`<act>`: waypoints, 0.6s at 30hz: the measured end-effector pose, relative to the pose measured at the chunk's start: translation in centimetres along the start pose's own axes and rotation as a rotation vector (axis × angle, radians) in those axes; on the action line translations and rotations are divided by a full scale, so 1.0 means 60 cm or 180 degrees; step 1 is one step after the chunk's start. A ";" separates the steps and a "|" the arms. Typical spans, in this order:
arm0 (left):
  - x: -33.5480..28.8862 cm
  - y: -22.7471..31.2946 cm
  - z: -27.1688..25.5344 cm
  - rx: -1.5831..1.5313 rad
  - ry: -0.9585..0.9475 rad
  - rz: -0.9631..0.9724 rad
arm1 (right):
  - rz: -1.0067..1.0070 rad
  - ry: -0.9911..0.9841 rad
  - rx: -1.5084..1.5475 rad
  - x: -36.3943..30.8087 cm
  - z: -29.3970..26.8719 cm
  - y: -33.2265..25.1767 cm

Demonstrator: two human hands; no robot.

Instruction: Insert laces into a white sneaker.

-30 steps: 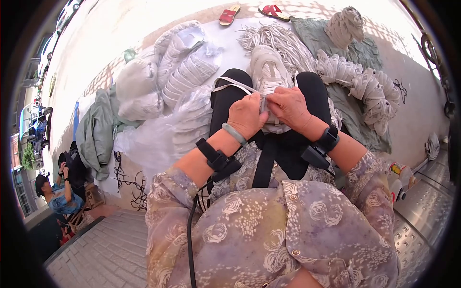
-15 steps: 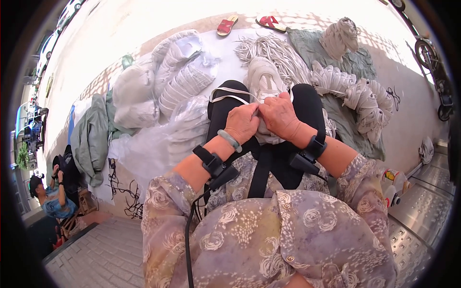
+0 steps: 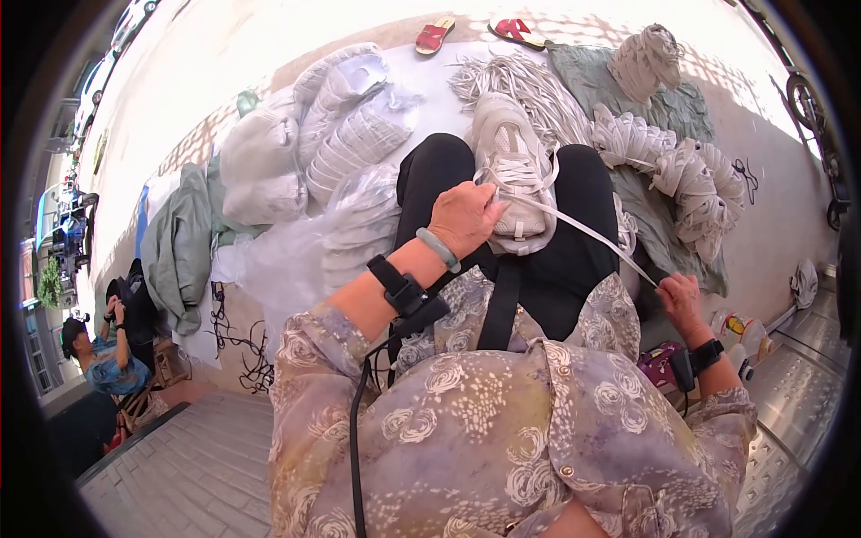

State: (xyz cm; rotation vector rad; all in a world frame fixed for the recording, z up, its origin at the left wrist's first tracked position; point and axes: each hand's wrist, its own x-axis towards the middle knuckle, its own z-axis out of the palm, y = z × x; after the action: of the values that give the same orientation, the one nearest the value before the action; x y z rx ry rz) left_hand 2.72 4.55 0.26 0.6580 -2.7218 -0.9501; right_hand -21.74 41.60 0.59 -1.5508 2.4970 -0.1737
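Observation:
A pale beige-white sneaker sits between my knees, toe pointing away, with laces crossing its front. My right hand is out to the right, closed on the end of a white shoelace. The lace runs taut from the shoe's opening to those fingers. At the left side of the shoe, my left hand is closed in a pinch on lace beside the eyelets, where a small loop shows; its fingertips are partly hidden.
Beyond the shoe lies a heap of loose laces. Bundled shoe pieces rest on green cloth to the right. Plastic-wrapped stacks stand at left. Two red slippers lie farther off. Another person sits at far left.
My right hand has swung from the shoe out to the lower right, drawing the lace long. My left hand stays by the shoe. The view has shifted slightly.

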 end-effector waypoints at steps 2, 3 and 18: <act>0.003 -0.008 -0.010 -0.0265 0.0047 -0.0287 | -0.0527 -0.0269 0.0377 0.041 -0.009 -0.043; 0.008 -0.011 -0.015 -0.0544 0.0134 -0.0601 | -0.0566 -0.0261 0.0470 0.061 -0.018 -0.067; 0.079 -0.049 -0.049 -0.2472 -0.0822 -0.1479 | -0.1213 0.0343 0.1052 0.242 -0.003 -0.253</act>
State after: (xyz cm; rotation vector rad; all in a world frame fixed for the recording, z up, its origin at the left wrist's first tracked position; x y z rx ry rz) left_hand 0.47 -1.29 0.82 1.0454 -2.0981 -2.1530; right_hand -14.76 21.87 2.30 -1.8842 2.0775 -0.7028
